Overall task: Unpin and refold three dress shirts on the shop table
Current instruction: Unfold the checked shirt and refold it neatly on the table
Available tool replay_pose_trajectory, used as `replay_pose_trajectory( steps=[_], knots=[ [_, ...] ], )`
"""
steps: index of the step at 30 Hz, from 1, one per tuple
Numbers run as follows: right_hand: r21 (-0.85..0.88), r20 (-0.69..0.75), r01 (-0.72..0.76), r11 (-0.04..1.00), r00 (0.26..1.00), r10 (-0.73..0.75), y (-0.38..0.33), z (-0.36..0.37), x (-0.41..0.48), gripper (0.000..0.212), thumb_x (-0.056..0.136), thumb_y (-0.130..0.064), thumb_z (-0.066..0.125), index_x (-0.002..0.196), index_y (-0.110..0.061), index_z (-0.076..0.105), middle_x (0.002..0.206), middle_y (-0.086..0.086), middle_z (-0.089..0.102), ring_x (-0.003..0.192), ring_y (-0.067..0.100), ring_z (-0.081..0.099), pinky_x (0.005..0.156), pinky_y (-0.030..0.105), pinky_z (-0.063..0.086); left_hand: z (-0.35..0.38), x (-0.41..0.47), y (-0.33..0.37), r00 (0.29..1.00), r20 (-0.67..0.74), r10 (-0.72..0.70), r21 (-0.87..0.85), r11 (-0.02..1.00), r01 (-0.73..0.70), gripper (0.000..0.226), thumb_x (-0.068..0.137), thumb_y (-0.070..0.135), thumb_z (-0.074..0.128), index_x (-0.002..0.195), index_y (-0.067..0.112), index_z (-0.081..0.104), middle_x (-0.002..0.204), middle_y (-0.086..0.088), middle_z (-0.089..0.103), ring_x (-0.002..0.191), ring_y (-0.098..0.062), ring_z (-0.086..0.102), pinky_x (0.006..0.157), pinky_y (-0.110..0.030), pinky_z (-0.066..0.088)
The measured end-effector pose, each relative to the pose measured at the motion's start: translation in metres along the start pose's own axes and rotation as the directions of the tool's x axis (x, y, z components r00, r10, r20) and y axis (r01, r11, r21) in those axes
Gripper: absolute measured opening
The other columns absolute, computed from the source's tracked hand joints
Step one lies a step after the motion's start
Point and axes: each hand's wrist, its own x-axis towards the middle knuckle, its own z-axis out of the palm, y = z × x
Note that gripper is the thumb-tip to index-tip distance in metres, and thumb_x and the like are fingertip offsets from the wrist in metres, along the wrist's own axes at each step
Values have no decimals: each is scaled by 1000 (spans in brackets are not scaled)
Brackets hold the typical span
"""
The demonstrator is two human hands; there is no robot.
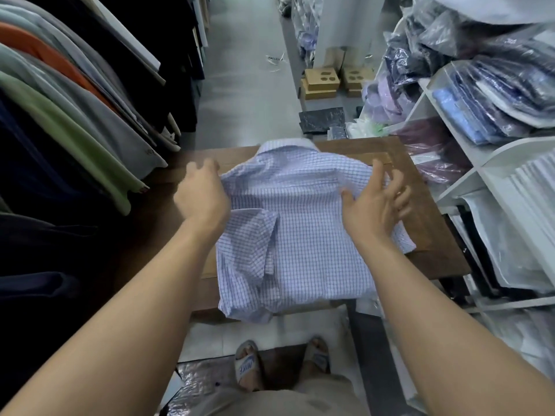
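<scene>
A blue-and-white checked dress shirt (pixel 303 235) lies on the wooden shop table (pixel 432 235), collar at the far end and hem hanging over the near edge. One sleeve is folded onto the left part of the shirt. My left hand (pixel 201 193), blurred, holds the shirt's left shoulder edge, and the fabric is drawn to a point under it. My right hand (pixel 375 202) rests on the right shoulder area with spread, straight fingers and the thumb on the cloth. No pins are visible.
Hanging garments (pixel 75 115) crowd the left edge of the table. White shelves (pixel 450 121) with bagged shirts stand close on the right. Cardboard boxes (pixel 321 81) and dark packets (pixel 322 120) lie on the floor beyond the table. My sandalled feet (pixel 249 367) are below the near edge.
</scene>
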Motion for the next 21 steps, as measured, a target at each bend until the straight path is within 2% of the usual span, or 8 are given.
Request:
replay_pose_trajectory(
  steps=[3, 5, 8, 10, 12, 16, 18, 21],
  knots=[
    [-118, 151, -10, 993, 988, 28, -1, 6, -10, 78, 88, -40, 70, 149, -28, 23, 153, 16, 22, 133, 41, 29, 104, 56, 29, 16, -17, 13, 997, 71, 28, -46, 999, -25, 45, 90, 2, 62, 129, 18, 49, 131, -16, 42, 108, -38, 53, 79, -40, 43],
    [-135, 367, -31, 990, 927, 80, 2, 12, -15, 70, 92, -44, 64, 149, -27, 27, 152, 15, 27, 131, 40, 33, 101, 54, 37, 32, -32, 24, 972, 141, 190, -20, 982, -189, 37, 87, 6, 64, 122, 15, 55, 129, -14, 44, 114, -35, 49, 88, -41, 45],
    [-230, 622, -7, 973, 768, 152, 12, 25, -26, 73, 92, -59, 54, 152, -27, 27, 157, 16, 21, 140, 43, 25, 108, 60, 36, 58, -55, 31, 742, 503, 444, -240, 896, -373, 44, 93, 35, 63, 134, 19, 54, 134, -10, 53, 121, -30, 53, 98, -41, 46],
    [-248, 687, 41, 968, 712, 146, 18, 32, -33, 83, 89, -67, 53, 156, -32, 19, 163, 14, 6, 147, 46, 12, 114, 65, 25, 71, -66, 29, 585, 697, 415, -172, 888, -426, 65, 91, 54, 61, 147, 27, 40, 149, -9, 42, 136, -29, 41, 109, -49, 41],
    [-256, 714, 67, 964, 686, 142, 23, 38, -37, 93, 86, -72, 54, 159, -34, 9, 166, 13, -7, 149, 48, 1, 116, 68, 16, 75, -68, 24, 633, 719, 287, 49, 888, -458, 75, 88, 61, 60, 151, 34, 30, 157, -8, 28, 146, -33, 25, 111, -63, 31],
    [-270, 721, 103, 957, 680, 130, 25, 40, -28, 104, 80, -82, 51, 159, -36, 1, 167, 14, -11, 150, 51, -7, 114, 73, 7, 65, -55, 11, 735, 674, -67, 348, 907, -237, 90, 84, 68, 58, 156, 32, 18, 164, -16, 11, 147, -54, 8, 109, -80, 3],
    [-275, 733, 151, 949, 671, 106, 21, 42, -24, 105, 80, -83, 49, 160, -34, 2, 167, 15, -9, 150, 50, -5, 114, 73, 5, 61, -48, 5, 747, 643, -169, 444, 877, -184, 88, 88, 68, 50, 157, 25, 18, 164, -20, 15, 146, -56, 9, 109, -78, -5],
    [-250, 681, 241, 938, 732, -7, 10, 46, -32, 88, 87, -72, 50, 158, -30, 19, 167, 14, 3, 149, 46, 4, 116, 65, 7, 59, -51, 17, 827, 556, -79, 503, 824, -260, 55, 92, 40, 49, 141, 15, 47, 149, -18, 39, 140, -43, 24, 117, -60, 14]
  ],
)
